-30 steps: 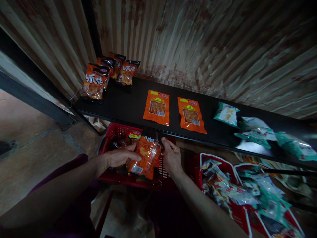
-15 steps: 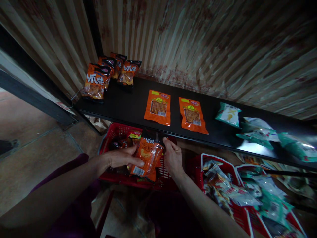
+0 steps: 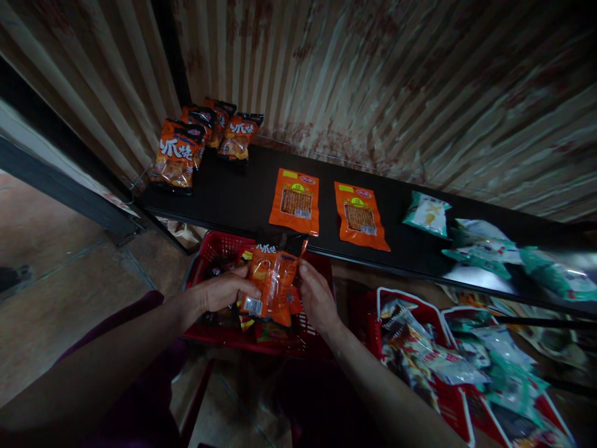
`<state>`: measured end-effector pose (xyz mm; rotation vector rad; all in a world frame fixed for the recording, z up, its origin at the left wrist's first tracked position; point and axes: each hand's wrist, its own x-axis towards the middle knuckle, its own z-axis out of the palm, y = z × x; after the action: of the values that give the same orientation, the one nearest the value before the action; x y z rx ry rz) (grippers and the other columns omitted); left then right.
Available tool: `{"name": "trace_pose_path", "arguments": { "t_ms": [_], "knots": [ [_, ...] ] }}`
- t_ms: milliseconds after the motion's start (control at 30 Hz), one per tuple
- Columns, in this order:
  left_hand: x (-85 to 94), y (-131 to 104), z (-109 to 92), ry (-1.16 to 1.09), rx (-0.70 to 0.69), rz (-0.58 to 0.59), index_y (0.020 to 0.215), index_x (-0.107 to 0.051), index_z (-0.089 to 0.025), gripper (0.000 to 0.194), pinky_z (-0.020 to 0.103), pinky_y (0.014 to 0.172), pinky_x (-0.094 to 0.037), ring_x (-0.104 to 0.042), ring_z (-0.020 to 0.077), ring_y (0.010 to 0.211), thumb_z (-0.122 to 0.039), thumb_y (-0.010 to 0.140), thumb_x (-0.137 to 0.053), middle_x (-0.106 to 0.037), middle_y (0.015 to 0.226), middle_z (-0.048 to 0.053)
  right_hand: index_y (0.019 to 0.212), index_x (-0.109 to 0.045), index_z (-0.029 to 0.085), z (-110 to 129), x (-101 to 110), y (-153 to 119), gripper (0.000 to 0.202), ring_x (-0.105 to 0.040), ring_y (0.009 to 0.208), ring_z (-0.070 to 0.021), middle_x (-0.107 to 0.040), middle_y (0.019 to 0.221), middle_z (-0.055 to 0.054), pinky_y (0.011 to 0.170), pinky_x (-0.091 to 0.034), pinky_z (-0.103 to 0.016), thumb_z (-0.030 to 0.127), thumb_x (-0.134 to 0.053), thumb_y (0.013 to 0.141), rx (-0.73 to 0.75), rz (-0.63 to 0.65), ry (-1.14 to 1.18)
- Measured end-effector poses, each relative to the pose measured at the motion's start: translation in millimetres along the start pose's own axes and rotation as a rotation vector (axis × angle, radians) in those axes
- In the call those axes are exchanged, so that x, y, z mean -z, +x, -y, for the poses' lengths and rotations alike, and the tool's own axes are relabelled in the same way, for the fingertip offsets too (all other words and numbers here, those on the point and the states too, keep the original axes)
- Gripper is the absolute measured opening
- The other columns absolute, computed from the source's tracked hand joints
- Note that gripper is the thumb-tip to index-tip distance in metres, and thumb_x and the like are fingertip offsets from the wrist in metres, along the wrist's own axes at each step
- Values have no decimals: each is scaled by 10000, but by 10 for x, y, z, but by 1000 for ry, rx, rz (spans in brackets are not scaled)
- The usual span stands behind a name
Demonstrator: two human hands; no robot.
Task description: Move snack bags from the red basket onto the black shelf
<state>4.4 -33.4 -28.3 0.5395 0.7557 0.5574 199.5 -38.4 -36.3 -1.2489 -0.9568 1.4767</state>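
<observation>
Between my two hands is an orange and black snack bag (image 3: 273, 280), its back seam and barcode turned up toward me. My left hand (image 3: 228, 289) grips its left side with the thumb on top. My right hand (image 3: 318, 295) pinches the right edge, fingers partly hidden behind the bag. Directly below is a red plastic basket (image 3: 205, 252) with other packets in it. Just beyond, an orange flat pouch (image 3: 295, 202) and a second orange pouch (image 3: 360, 216) lie on the black shelf (image 3: 252, 202).
Several matching orange snack bags (image 3: 177, 155) stand at the shelf's left end. Green and white bags (image 3: 428, 213) lie toward its right. Lower right, a red basket with a white rim (image 3: 413, 298) and another red basket (image 3: 485, 407) hold packets. A metal post (image 3: 170, 53) rises at the left.
The snack bag has turned a little and shifted slightly left and up between my hands. My right hand has moved lower along the bag's right edge.
</observation>
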Motion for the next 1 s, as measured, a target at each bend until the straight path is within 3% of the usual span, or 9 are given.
{"name": "trace_pose_path", "arguments": {
  "t_ms": [200, 500, 667, 800, 1000],
  "knots": [
    [-7, 25, 14, -36, 5, -41, 986, -641, -193, 439, 311, 679, -481, -643, 167, 668, -70, 566, -628, -716, 850, 37, 1051, -647, 209, -34, 15, -18, 377, -626, 991, -218, -681, 1095, -62, 894, -476, -373, 396, -697, 727, 16, 19, 53],
    [-19, 17, 37, 0, 39, 90, 1185, -551, -170, 573, 408, 871, -453, -650, 237, 931, -200, 647, -744, -672, 1086, 99, 964, -672, 235, 4, -18, -28, 289, -628, 871, -170, -700, 936, -2, 838, -482, -304, 390, -704, 723, 27, -46, -13],
    [-9, 32, 19, -19, -15, 2, 1173, -568, -170, 572, 389, 882, -446, -647, 235, 946, -192, 637, -768, -676, 1071, 98, 1062, -638, 244, 9, -40, -36, 386, -616, 986, -208, -683, 1048, -21, 940, -454, -376, 422, -695, 723, -6, -27, -6],
    [-20, 35, -26, -71, -46, -69, 1109, -603, -147, 503, 377, 863, -457, -658, 218, 881, -195, 639, -774, -690, 1025, 105, 1125, -603, 254, 38, -58, -54, 427, -584, 1087, -216, -654, 1145, -32, 977, -443, -383, 407, -690, 736, -13, 67, -15],
    [-52, 30, -68, -148, -91, -90, 1066, -626, -146, 453, 388, 877, -457, -662, 216, 868, -179, 639, -773, -701, 990, 93, 1254, -509, 279, 42, -41, -63, 538, -573, 1114, -219, -629, 1179, -42, 991, -439, -412, 376, -682, 754, 5, 162, -16]
  ]
}}
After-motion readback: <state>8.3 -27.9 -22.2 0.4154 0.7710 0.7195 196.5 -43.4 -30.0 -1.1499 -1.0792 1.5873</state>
